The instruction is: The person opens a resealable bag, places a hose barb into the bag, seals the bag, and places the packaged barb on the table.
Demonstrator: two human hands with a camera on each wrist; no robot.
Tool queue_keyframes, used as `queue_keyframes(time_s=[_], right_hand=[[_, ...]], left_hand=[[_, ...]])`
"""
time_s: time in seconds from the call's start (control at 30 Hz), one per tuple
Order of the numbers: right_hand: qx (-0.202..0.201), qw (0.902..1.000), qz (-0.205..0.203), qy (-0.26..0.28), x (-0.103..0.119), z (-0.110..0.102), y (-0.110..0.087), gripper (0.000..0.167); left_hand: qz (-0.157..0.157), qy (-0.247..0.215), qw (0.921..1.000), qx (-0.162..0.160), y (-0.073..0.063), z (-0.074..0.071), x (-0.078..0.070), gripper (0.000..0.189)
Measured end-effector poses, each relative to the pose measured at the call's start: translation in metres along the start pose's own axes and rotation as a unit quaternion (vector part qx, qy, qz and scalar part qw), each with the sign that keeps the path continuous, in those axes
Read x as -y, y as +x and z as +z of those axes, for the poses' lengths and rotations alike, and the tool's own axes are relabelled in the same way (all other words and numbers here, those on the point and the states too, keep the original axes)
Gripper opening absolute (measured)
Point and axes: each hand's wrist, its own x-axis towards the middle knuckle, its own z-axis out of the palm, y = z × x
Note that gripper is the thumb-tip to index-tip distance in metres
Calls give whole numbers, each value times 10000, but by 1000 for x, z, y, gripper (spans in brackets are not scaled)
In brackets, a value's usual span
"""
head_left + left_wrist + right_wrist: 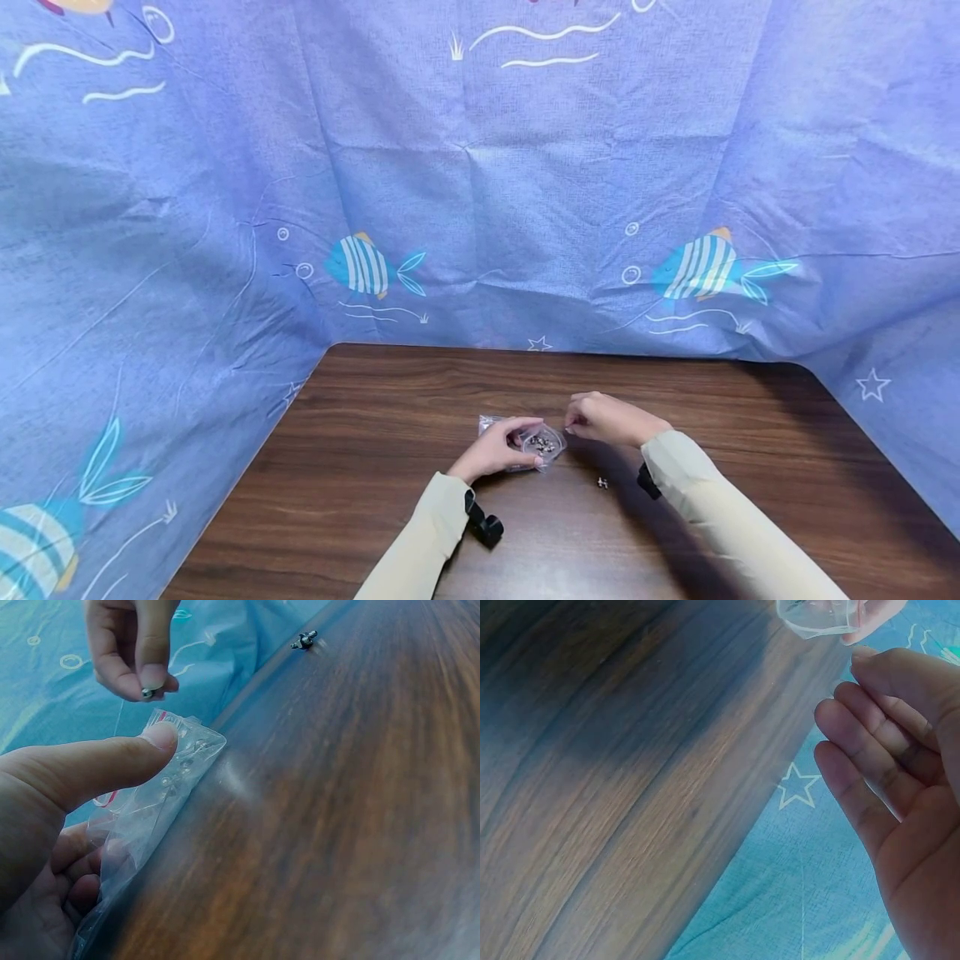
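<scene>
Bag (142, 802), clear, held by left hand (491, 452), fingers curled, metal pieces (540, 444) inside | right hand (611, 418), fingers pinching one small piece (147, 694) just right of the bag, apart from it | loose pieces (602, 482) on bench (390, 425), nearer right hand | left wrist view shows the pinched piece; right wrist view does not

The bag (142, 825) sits over the table (390, 433), its left side in the left hand (495, 447). Inside the bag lie small parts (543, 445). Just beyond its right edge is the right hand (609, 418), with a single part (147, 694) at its fingertips (the left wrist view shows this best). A loose cluster (602, 482) lies on the table, right of the bag and nearer the person. Behind the table hangs the curtain (540, 200), which also flanks it left and right.
</scene>
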Motion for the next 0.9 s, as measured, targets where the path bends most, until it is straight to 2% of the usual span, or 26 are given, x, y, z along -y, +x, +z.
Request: queue_keyframes(time_s=[0.33, 0.47, 0.7, 0.9], right_hand=[[-69, 9995, -318, -56, 6, 1, 13, 3], [25, 9997, -231, 59, 11, 1, 16, 3], [-19, 9995, -321, 21, 12, 3, 18, 5], [95, 9998, -148, 117, 13, 2, 18, 5]], left_hand=[[38, -76, 10000, -18, -2, -2, -1, 59], [-23, -56, 10000, -10, -1, -2, -1, 60], [-75, 0, 10000, -23, -1, -2, -2, 61], [-80, -25, 10000, -41, -1, -1, -4, 61]])
